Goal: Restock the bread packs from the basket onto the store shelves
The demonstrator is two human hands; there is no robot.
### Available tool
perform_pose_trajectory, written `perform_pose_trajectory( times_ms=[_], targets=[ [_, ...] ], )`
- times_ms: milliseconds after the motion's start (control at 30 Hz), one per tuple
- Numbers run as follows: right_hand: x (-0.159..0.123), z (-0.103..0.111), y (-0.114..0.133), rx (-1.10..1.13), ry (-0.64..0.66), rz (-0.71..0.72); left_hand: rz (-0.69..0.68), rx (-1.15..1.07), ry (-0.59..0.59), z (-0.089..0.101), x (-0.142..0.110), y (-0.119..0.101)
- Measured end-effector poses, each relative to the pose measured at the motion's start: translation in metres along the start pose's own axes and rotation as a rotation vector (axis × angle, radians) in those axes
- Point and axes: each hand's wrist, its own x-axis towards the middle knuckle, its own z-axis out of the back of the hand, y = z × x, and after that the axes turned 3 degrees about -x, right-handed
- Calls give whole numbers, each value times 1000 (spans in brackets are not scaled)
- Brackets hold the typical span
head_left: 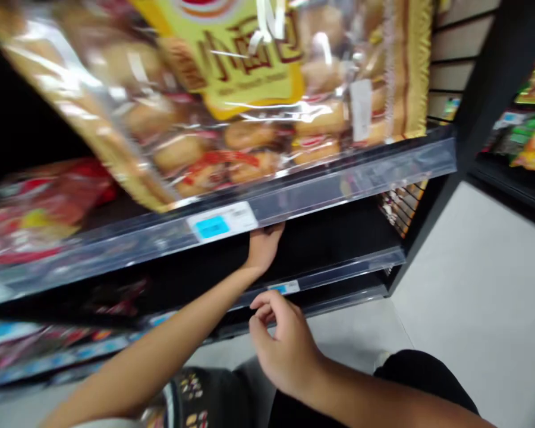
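Observation:
My left hand [264, 248] reaches into the gap under the upper shelf's edge. Its fingers are hidden behind that edge, so I cannot see whether they hold anything. In front of the lower shelves, my right hand [288, 345] hovers with loosely curled fingers, thumb apart from them, and nothing visible in it. Above both hands, a large clear-and-gold bag of small bread buns [249, 119] with a yellow label stands on the upper shelf. A price tag [223, 222] with a blue patch sits on that shelf's edge, just above my left hand.
Red packets [49, 205] lie at the left of the upper shelf. A lower shelf edge [352, 266] runs below my left hand. A dark printed container [196, 398] is near my legs. A black upright post [446, 202] stands at right, beside the pale floor [485, 285].

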Motion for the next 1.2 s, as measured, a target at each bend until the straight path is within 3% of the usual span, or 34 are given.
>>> perform_pose_trajectory(
  times_ms=[67, 133, 200, 267, 333, 433, 533, 700, 800, 867, 933, 967, 1033, 1100, 1200],
  targets=[
    [-3, 4, 1, -168, 133, 169, 47, 73, -47, 52, -58, -5],
    [-5, 3, 3, -324, 257, 299, 121, 200, -62, 109, -132, -7],
    [-8, -4, 4, -419, 354, 356, 224, 399, -82, 161, -215, -8],
    [-13, -16, 4, -477, 421, 368, 372, 597, -89, 202, -295, -7],
    [-20, -29, 3, -524, 479, 381, 543, 752, -114, 226, -363, -9],
    [-35, -46, 1, -580, 575, 395, 733, 849, -66, 232, -427, -19],
    [-47, -55, -4, -640, 655, 390, 766, 844, -19, 220, -446, -32],
    [-53, -72, -12, -725, 677, 349, 760, 859, -66, 202, -447, -37],
    [-56, -83, -13, -764, 696, 351, 700, 854, -132, 211, -450, -39],
    [-59, -86, -12, -799, 728, 332, 586, 920, -237, 237, -452, -46],
    [-62, -87, -12, -835, 763, 298, 494, 1090, -364, 279, -453, -56],
    [-63, -86, -12, -849, 773, 282, 512, 1200, -408, 304, -453, -61],
    [-64, -83, -13, -874, 768, 264, 682, 1391, -463, 352, -457, -68],
    [-62, -79, -15, -888, 747, 257, 931, 1469, -447, 388, -467, -69],
    [-60, -75, -16, -892, 719, 243, 1187, 1408, -394, 411, -492, -58]
  ],
)
